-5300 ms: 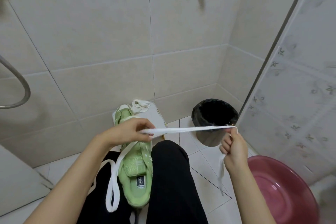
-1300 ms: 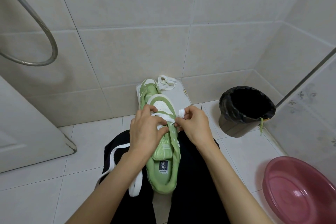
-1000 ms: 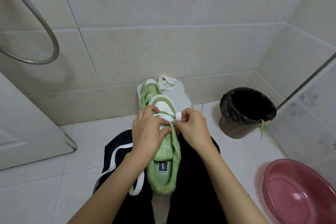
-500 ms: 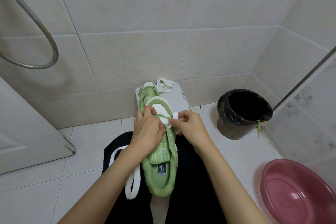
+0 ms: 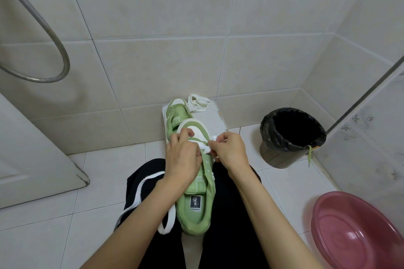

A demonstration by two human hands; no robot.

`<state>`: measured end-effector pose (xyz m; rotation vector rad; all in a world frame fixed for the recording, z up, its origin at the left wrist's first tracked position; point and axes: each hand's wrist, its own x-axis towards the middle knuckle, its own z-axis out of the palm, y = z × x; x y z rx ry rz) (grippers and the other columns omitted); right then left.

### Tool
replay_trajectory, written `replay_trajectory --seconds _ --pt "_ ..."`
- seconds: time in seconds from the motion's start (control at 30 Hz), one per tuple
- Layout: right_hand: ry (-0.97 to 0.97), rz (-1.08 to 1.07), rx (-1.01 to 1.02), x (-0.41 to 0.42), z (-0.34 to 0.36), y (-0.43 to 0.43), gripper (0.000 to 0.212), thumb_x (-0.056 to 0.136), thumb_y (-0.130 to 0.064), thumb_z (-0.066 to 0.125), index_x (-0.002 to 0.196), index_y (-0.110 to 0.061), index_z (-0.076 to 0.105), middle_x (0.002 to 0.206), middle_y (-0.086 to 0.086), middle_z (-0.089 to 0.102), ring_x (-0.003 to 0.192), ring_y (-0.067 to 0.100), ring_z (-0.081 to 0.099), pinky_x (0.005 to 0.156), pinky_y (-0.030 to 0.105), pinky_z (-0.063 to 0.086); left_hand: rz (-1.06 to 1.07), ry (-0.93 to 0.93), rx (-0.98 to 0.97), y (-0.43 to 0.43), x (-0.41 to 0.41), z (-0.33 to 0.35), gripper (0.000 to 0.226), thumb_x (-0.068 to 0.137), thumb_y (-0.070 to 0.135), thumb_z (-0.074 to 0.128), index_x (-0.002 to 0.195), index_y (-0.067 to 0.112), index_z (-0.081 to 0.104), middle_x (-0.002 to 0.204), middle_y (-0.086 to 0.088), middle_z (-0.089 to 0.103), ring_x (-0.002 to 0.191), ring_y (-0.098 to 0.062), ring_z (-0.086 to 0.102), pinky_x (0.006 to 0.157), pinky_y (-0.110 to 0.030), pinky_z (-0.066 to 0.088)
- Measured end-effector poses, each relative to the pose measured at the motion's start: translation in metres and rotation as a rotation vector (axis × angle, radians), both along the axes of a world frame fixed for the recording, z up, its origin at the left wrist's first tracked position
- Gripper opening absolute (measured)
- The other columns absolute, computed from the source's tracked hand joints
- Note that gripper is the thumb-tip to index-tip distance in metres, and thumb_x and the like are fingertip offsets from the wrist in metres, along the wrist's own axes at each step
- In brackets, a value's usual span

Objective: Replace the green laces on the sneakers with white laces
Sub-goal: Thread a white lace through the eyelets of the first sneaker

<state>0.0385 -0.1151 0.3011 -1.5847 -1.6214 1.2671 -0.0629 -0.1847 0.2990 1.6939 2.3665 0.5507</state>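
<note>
**White lace barely started on shoe one; shoe two waiting**

Far left is a shower hose (image 5: 54, 50), not involved. Over the left thigh a long loose tail of the white lace (image 5: 140, 190) trails down and loops near the heel, so most of it looks unthreaded. The left hand (image 5: 182, 159) is curled over the front of the near sneaker (image 5: 196, 205), fingertips at the toe-end eyelets, steadying shoe and lace. This sneaker lies on the lap, toe pointing away. One white bar crosses the lowest eyelets. The right hand (image 5: 229, 150) pinches the other lace end at the right eyelet row.

Behind, the far sneaker (image 5: 172, 113) sits on a white platform (image 5: 215, 119), with a spare white lace (image 5: 197, 102) bundled beside it. It looks unlaced, but it's too small to be sure.

Right: a green lace (image 5: 310, 155) hangs over the rim of the bin (image 5: 273, 155), so removal is likely done. A pink basin (image 5: 354, 231) is far right.

Left to do: nearly all threading here, then the whole other shoe.
</note>
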Motion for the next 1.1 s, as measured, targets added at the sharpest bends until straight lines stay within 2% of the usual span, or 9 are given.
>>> replay_trajectory --seconds 0.07,0.2,0.3,0.47,0.57,0.73,0.9,0.97,1.1 --pt "-0.068 0.024 0.053 0.0 -0.001 0.0 0.025 0.078 -0.01 0.064 0.062 -0.016 0.045 0.07 0.013 0.064 0.064 0.026 0.052 0.064 0.038 0.051 -0.016 -0.045 -0.011 -0.001 -0.003 0.002 0.018 0.09 0.019 0.056 0.079 0.014 0.07 0.14 0.004 0.034 0.119 -0.021 0.029 0.094 -0.029 0.035" --pt "-0.13 0.045 0.102 0.0 -0.001 -0.002 0.024 0.075 -0.011 0.063 0.058 -0.016 0.046 0.057 -0.001 0.049 0.061 0.022 0.047 0.055 0.03 0.04 -0.048 -0.099 -0.044 -0.008 -0.008 0.009 0.017 0.089 0.017 0.06 0.077 0.009 0.07 0.14 0.006 0.032 0.122 -0.017 0.027 0.099 -0.027 0.032" --pt "-0.047 0.017 0.043 0.003 -0.002 -0.001 0.023 0.072 -0.007 0.063 0.058 -0.017 0.048 0.056 -0.004 0.049 0.061 0.021 0.048 0.068 0.042 0.053 -0.077 -0.085 -0.078 -0.013 -0.007 0.018 0.018 0.09 0.019 0.06 0.077 0.009 0.067 0.142 0.006 0.032 0.125 -0.016 0.025 0.103 -0.029 0.031" --pt "-0.041 -0.026 0.045 0.005 -0.003 -0.001 0.007 0.076 -0.01 0.058 0.075 -0.012 0.052 0.077 0.006 0.063 0.082 0.032 0.063 0.078 0.047 0.054 -0.133 0.004 -0.093 -0.034 -0.01 0.026 0.018 0.091 0.017 0.054 0.081 0.009 0.066 0.148 0.008 0.029 0.132 -0.016 0.022 0.106 -0.027 0.024" --pt "-0.018 -0.073 0.07 0.006 -0.005 0.0 0.005 0.08 -0.009 0.057 0.084 -0.007 0.056 0.087 0.011 0.068 0.086 0.033 0.064 0.082 0.048 0.052 -0.167 -0.015 -0.041 -0.057 -0.017 0.027 0.018 0.09 0.017 0.058 0.072 0.015 0.058 0.147 0.007 0.032 0.132 -0.016 0.022 0.103 -0.027 0.022" --pt "0.081 -0.089 0.097 0.006 -0.001 -0.008 0.012 0.081 -0.006 0.056 0.094 -0.009 0.055 0.089 0.009 0.065 0.086 0.034 0.065 0.081 0.047 0.052 -0.124 -0.036 0.109 -0.065 -0.013 0.023 0.015 0.09 0.021 0.058 0.076 0.014 0.057 0.119 0.002 0.048 0.109 -0.018 0.043 0.083 -0.026 0.031" --pt "0.176 -0.04 0.121 0.012 -0.001 -0.018 0.011 0.081 -0.007 0.057 0.092 -0.009 0.056 0.091 0.016 0.066 0.083 0.036 0.063 0.078 0.047 0.053 -0.053 0.096 -0.006 -0.049 -0.006 0.009 0.021 0.087 0.037 0.05 0.097 0.018 0.05 0.096 0.003 0.031 0.098 -0.02 0.043 0.073 -0.03 0.032" --pt "0.19 -0.028 0.151 0.014 -0.003 -0.021 0.01 0.082 -0.008 0.057 0.091 -0.011 0.056 0.089 0.012 0.066 0.082 0.032 0.062 0.076 0.042 0.053 -0.042 0.158 -0.005 -0.043 -0.005 0.006 0.024 0.087 0.043 0.05 0.091 0.02 0.045 0.093 0.002 0.029 0.094 -0.021 0.045 0.067 -0.03 0.031" --pt "0.161 -0.009 0.213 0.016 -0.007 -0.023 0.011 0.083 -0.011 0.059 0.085 -0.02 0.054 0.074 -0.005 0.055 0.068 0.015 0.053 0.06 0.018 0.043 -0.055 0.189 0.002 -0.03 -0.007 0.005 0.031 0.087 0.05 0.054 0.083 0.021 0.042 0.093 0.002 0.029 0.084 -0.019 0.04 0.064 -0.03 0.031"
